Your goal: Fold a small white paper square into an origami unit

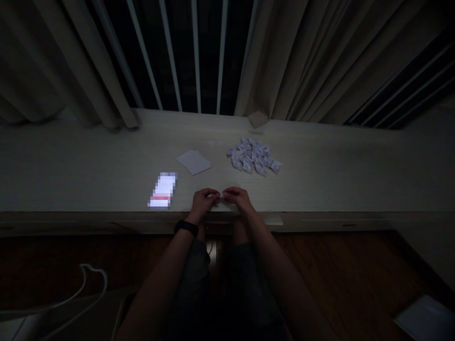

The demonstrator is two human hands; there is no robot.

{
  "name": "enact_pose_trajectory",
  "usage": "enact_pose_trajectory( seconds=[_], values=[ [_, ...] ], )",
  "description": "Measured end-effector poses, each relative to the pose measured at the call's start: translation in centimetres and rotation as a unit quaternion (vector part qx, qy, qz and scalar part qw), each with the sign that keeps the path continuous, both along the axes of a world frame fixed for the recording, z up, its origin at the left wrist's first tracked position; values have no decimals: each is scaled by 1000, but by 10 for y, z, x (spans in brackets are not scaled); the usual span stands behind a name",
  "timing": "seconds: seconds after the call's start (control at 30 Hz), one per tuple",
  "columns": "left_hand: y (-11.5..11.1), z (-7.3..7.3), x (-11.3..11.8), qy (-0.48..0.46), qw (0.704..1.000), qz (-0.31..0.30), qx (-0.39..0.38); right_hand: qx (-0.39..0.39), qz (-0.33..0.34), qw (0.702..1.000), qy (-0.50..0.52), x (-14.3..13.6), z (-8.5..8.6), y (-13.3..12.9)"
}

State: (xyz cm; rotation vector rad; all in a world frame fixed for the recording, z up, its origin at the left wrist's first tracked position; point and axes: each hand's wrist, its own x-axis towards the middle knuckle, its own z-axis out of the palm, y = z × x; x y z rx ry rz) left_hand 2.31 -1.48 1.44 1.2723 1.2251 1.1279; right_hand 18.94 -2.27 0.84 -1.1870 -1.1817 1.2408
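Close to the front edge of the pale ledge, my left hand [205, 201] and my right hand [239, 198] meet, fingertips nearly touching. Between them they pinch a small piece of folded paper [222, 196], mostly hidden by the fingers. Beyond the right hand lies a heap of small folded paper pieces [253, 155]. A few flat square sheets of paper [194, 162] lie overlapping just past the left hand. To the left of that hand rests a lit phone [163, 190], its screen blurred out.
Curtains [298, 57] hang behind the ledge [337, 175], beside a dark barred window [194, 57]. Drawer fronts run below the ledge's edge. A white cable [105, 279] loops at lower left, and a pale flat object [426, 319] lies at lower right.
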Motion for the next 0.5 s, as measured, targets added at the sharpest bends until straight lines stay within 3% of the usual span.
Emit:
enact_pose_trajectory(
  seconds=[0.27,0.5],
  values=[
    [-3,1,1,-37,999,-26,-15,30,-19,998,-57,-3,-9,5],
    [-3,3,0,31,999,-25,13,37,-47,996,-63,-3,-7,3]
  ],
)
